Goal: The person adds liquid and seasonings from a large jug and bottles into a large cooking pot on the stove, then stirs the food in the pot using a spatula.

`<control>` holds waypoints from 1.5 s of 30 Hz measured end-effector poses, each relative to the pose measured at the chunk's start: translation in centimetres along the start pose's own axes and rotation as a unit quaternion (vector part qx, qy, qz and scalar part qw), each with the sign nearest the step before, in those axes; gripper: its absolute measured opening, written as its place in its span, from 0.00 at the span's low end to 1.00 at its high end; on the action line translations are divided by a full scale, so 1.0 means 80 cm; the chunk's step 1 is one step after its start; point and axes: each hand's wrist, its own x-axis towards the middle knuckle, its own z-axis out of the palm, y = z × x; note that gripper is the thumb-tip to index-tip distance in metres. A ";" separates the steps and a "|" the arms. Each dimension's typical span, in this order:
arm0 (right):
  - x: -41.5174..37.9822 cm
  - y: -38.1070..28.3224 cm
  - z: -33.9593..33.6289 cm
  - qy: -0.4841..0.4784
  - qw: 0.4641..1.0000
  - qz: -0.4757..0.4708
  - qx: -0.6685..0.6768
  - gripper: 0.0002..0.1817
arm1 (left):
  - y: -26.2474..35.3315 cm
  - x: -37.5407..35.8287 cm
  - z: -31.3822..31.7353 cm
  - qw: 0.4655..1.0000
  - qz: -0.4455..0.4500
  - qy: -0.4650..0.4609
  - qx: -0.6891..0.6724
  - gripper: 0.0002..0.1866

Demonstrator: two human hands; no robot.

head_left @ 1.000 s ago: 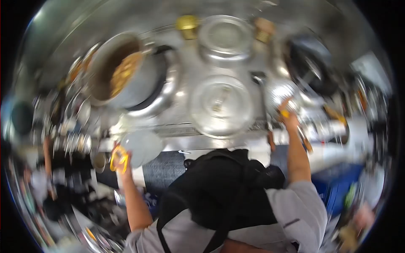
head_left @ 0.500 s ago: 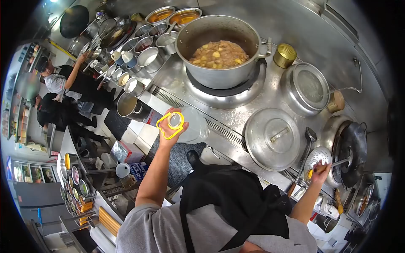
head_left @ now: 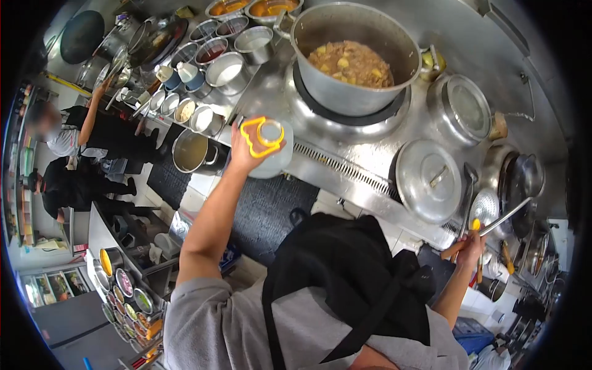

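My left hand (head_left: 245,148) is closed on the yellow handle of a translucent plastic jug (head_left: 279,161), held beside the stove's front edge. The jug's round mouth faces up at me. To the far right, my right hand (head_left: 472,248) is closed around a long-handled metal utensil (head_left: 505,214) with a wooden grip; its head is hard to make out. A small yellow cap (head_left: 475,224) shows at the fingers of that hand. Behind it is a perforated skimmer (head_left: 486,206). A large pot (head_left: 354,92) with chunky stew (head_left: 351,65) stands on the burner.
A metal lid (head_left: 428,179) lies on the stove, near a spatula (head_left: 471,174) and a covered pot (head_left: 461,110). Wok (head_left: 524,191) at right. Metal containers (head_left: 227,74) line the left side. Two co-workers (head_left: 74,132) stand at left; a stockpot (head_left: 191,151) is below the counter.
My view has shifted. The jug has moved toward the stove's left end. My right hand has come away from over the skimmer, and the long-handled utensil now shows through its grip.
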 end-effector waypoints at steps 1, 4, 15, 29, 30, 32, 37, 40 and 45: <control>-0.011 0.012 -0.007 0.041 0.991 -0.047 -0.121 0.24 | -0.002 0.005 -0.008 0.999 -0.006 -0.039 0.018 0.30; -0.063 0.005 -0.009 -0.001 0.967 0.006 -0.256 0.21 | -0.011 0.017 -0.010 0.995 0.002 -0.071 0.074 0.30; -0.104 -0.074 0.081 -0.361 0.837 0.295 -0.285 0.33 | 0.029 0.029 0.027 0.984 -0.003 -0.090 0.156 0.30; -0.089 -0.142 0.180 -0.535 0.704 0.399 -0.244 0.39 | 0.079 0.019 0.087 0.965 0.012 -0.119 0.232 0.31; -0.088 -0.139 0.178 -0.534 0.705 0.408 -0.227 0.39 | 0.084 0.019 0.090 0.960 0.020 -0.130 0.247 0.31; -0.085 -0.132 0.172 -0.542 0.700 0.413 -0.213 0.39 | 0.093 0.019 0.094 0.960 0.021 -0.142 0.239 0.31; -0.082 -0.121 0.158 -0.552 0.696 0.413 -0.200 0.37 | 0.111 0.015 0.105 0.956 0.034 -0.154 0.248 0.29; -0.080 -0.115 0.152 -0.546 0.698 0.418 -0.202 0.37 | 0.109 0.010 0.120 0.953 0.055 -0.154 0.255 0.28; -0.080 -0.107 0.144 -0.557 0.689 0.426 -0.185 0.37 | 0.106 0.004 0.142 0.950 0.063 -0.140 0.273 0.27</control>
